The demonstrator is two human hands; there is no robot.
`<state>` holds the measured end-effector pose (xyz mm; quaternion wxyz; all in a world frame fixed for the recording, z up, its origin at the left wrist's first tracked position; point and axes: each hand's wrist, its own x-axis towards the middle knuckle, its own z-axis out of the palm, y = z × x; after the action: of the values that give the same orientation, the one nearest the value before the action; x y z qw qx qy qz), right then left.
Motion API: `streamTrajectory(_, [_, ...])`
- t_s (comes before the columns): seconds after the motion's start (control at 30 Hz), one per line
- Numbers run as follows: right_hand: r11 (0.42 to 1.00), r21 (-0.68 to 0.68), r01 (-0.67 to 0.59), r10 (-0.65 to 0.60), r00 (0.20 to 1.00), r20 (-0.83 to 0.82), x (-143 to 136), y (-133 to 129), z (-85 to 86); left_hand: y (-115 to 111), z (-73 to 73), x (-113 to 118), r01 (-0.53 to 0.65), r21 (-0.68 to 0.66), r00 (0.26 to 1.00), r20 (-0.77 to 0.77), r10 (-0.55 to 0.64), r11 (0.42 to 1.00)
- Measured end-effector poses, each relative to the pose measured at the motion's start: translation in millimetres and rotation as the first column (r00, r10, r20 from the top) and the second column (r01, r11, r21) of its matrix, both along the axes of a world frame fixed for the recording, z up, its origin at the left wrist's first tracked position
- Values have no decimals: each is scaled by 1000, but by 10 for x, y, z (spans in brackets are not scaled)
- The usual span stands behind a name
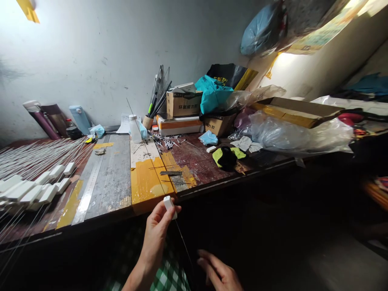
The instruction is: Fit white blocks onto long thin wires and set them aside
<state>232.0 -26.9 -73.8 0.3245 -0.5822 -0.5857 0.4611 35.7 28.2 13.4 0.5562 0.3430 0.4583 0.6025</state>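
My left hand (157, 224) pinches a small white block (169, 205) between thumb and fingers, just off the table's front edge. A thin dark rod (155, 174) runs through or along the block; I cannot tell which. Its upper end rises past the white bottle, and its lower part slants down to the right below the block. Beside that lower part is my right hand (220, 271), slightly blurred, with its fingers apart and nothing visible in them. An orange-taped board (142, 184) lies behind the block, bearing a wet-looking patch, some thin rods and a flat dark strip (171, 173).
Many white blocks (30, 194) on long thin rods are piled at left. A metal ruler (87, 194) lies on the grey board. A white bottle (135, 129), a holder of rods (147, 122), cartons (183, 104) and plastic bags (281, 131) stand behind and right.
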Motion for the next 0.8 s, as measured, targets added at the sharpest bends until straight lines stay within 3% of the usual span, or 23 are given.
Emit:
streamTrajectory(0.17, [952,162,259,-261,965,-10,253,79,81,-25,693,-134,-8,159,1000,14,6,987])
streamTrajectory(0.3, [910,303,284,-287,957,-38,401,137,300,-74,1275,-285,-39,314,994,-85,70,949])
streamTrajectory(0.43, [879,390,275,-221,959,-178,345,166,688,-173,1619,-414,96,351,912,-407,59,932])
streamTrajectory(0.53, [871,423,251,-121,943,-311,178,203,1046,-273,1664,-471,238,283,804,-595,-25,929])
streamTrajectory(0.6, [867,457,201,-4,918,-395,35,260,1257,-345,1583,-487,385,153,730,-654,-198,910])
streamTrajectory(0.7, [885,460,69,203,833,-515,-194,381,1456,-444,1322,-500,548,-19,657,-610,-444,836])
streamTrajectory(0.8, [918,393,-53,312,706,-635,-410,477,1494,-528,1011,-525,585,-73,683,-493,-539,808])
